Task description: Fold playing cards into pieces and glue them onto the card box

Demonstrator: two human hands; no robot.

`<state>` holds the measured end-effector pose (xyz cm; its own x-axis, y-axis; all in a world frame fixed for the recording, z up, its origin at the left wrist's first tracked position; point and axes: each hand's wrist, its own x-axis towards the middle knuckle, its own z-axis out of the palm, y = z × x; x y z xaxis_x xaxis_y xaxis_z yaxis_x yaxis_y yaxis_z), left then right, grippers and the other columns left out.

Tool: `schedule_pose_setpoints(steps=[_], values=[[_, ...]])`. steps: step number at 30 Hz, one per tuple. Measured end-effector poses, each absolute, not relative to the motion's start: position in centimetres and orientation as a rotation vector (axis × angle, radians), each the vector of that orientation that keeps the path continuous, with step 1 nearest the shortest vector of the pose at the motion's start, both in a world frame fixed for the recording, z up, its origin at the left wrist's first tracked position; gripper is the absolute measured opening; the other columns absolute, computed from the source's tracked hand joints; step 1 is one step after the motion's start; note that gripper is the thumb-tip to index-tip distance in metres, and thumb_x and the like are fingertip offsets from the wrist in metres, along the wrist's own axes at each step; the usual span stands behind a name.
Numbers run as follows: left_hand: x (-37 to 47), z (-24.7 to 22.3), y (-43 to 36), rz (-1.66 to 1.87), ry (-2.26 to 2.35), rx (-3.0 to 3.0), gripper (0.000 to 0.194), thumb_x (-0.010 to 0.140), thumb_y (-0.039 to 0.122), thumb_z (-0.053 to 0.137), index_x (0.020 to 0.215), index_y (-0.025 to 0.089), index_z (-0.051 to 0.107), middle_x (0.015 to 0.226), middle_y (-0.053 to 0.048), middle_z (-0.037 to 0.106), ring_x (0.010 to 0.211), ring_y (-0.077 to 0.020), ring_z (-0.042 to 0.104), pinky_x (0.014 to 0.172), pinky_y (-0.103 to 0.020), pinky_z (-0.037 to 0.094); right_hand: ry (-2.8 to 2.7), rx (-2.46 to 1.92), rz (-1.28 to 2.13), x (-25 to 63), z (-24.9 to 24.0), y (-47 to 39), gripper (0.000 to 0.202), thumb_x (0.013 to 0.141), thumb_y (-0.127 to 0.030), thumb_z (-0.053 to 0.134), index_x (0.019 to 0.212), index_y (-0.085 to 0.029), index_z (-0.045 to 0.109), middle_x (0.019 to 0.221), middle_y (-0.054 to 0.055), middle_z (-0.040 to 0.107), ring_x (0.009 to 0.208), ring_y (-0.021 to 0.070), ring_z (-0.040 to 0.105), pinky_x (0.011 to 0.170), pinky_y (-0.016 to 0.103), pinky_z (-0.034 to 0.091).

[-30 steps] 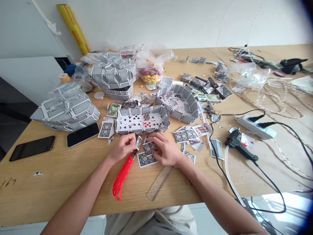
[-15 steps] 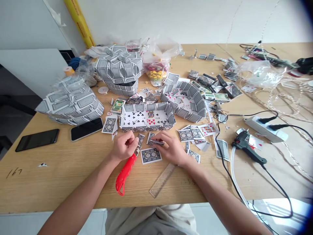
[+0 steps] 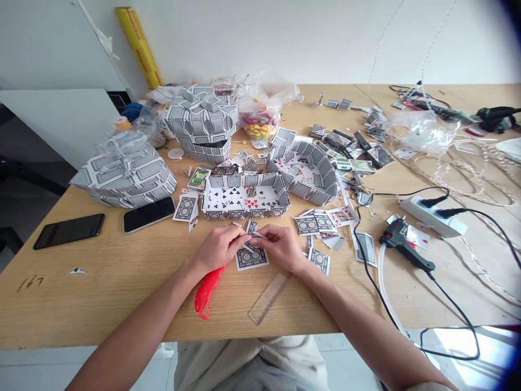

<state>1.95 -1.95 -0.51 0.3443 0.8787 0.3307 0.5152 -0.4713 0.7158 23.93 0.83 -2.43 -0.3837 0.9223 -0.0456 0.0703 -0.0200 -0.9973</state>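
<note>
The left hand [image 3: 218, 250], thumb and fingers pressed together, pinches thin, blue-and-white patterned card pieces [image 3: 259, 234] just above the tabletop, fingertips meeting the other hand's; a light grip near the edges should avoid creasing them. The rectangular, grey-patterned card tray [image 3: 244, 214] has club and heart faces inside. The clear plastic bag [image 3: 269, 96] contains yellow and red items. The right hand [image 3: 285, 250] pinches the pieces too, best kept level. The angular, grey-patterned card tray [image 3: 310, 191] contains red-suited faces.

Solid red handle [image 3: 209, 292], yellow roll [image 3: 138, 46], black-and-white patterned cards [image 3: 252, 259]
</note>
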Motion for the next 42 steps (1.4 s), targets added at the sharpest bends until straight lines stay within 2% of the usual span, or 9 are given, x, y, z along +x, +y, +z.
schedule_pose_setpoints(steps=[8,13,16,19,23,25,31,37,42], values=[[1.0,-0.3,-2.1,1.310,1.359,2.173,0.018,0.110,0.028,0.057,0.097,0.021,0.068,0.069,0.003,0.068,0.056,-0.0099,0.060,0.059,-0.023,0.044,-1.294,-1.041,1.651,23.4,0.1,0.6,0.047,0.078,-0.063,0.090,0.097,-0.022,0.076,0.087,0.005,0.079,0.072,0.0240,0.076,0.065,0.038,0.067],[-2.5,-0.2,0.0,1.691,1.789,1.893,0.017,0.108,0.032,0.055,0.101,0.020,0.065,0.067,0.004,0.060,0.053,-0.0107,0.050,0.055,-0.023,0.041,-1.365,-0.998,1.584,22.0,4.4,4.3,0.041,0.083,-0.058,0.087,0.099,-0.021,0.077,0.084,0.004,0.076,0.073,0.0206,0.072,0.069,0.036,0.067],[-4.0,-1.1,1.6,1.692,1.849,1.748,0.022,0.103,0.035,0.062,0.117,0.019,0.064,0.085,-0.002,0.070,0.072,-0.0152,0.065,0.065,-0.025,0.051,-1.359,-1.012,1.670,18.5,5.9,8.3,0.030,0.079,-0.039,0.094,0.096,-0.020,0.078,0.082,0.002,0.073,0.070,0.0174,0.069,0.064,0.030,0.064],[-4.5,-2.3,2.6,1.603,1.794,1.703,0.035,0.099,0.034,0.064,0.130,0.018,0.063,0.118,-0.012,0.076,0.101,-0.0223,0.074,0.083,-0.033,0.061,-1.165,-1.221,1.785,14.2,5.5,11.3,0.019,0.076,-0.012,0.092,0.077,-0.016,0.073,0.068,0.001,0.066,0.058,0.0106,0.057,0.051,0.021,0.052],[-4.5,-3.4,2.9,1.478,1.733,1.764,0.046,0.098,0.030,0.063,0.142,0.018,0.061,0.143,-0.016,0.070,0.128,-0.0290,0.070,0.105,-0.044,0.061,-1.067,-1.327,1.736,10.6,3.4,12.6,0.028,0.079,-0.007,0.089,0.069,-0.017,0.065,0.061,-0.001,0.059,0.054,0.0088,0.048,0.043,0.018,0.041],[-4.6,-3.6,3.0,1.420,1.755,1.807,0.048,0.095,0.023,0.061,0.143,0.019,0.063,0.146,-0.014,0.070,0.132,-0.0297,0.068,0.110,-0.047,0.059,-1.004,-1.364,1.731,10.0,2.5,12.7,0.030,0.082,-0.009,0.088,0.071,-0.018,0.062,0.062,-0.002,0.057,0.055,0.0091,0.048,0.043,0.018,0.041],[-4.6,-3.4,3.0,1.408,1.794,1.787,0.054,0.090,0.015,0.057,0.143,0.018,0.066,0.148,-0.013,0.069,0.138,-0.0299,0.065,0.116,-0.048,0.057,-0.819,-1.413,1.818,9.5,1.9,13.6,0.021,0.092,-0.007,0.077,0.083,-0.018,0.062,0.068,-0.002,0.060,0.061,0.0121,0.059,0.058,0.024,0.062],[-4.4,-3.1,2.9,1.428,1.775,1.795,0.055,0.087,0.012,0.057,0.141,0.018,0.067,0.147,-0.013,0.070,0.138,-0.0303,0.065,0.118,-0.048,0.055,-0.753,-1.373,1.794,8.8,2.9,13.4,0.020,0.095,-0.002,0.070,0.084,-0.016,0.063,0.073,0.000,0.065,0.061,0.0108,0.060,0.053,0.020,0.060],[-4.5,-3.1,3.0,1.438,1.789,1.830,0.053,0.088,0.012,0.057,0.140,0.018,0.068,0.146,-0.013,0.071,0.137,-0.0297,0.066,0.121,-0.049,0.052,-0.710,-1.342,1.756,8.2,3.0,13.2,0.021,0.090,0.000,0.074,0.082,-0.017,0.063,0.073,-0.001,0.067,0.061,0.0106,0.061,0.052,0.018,0.057]])
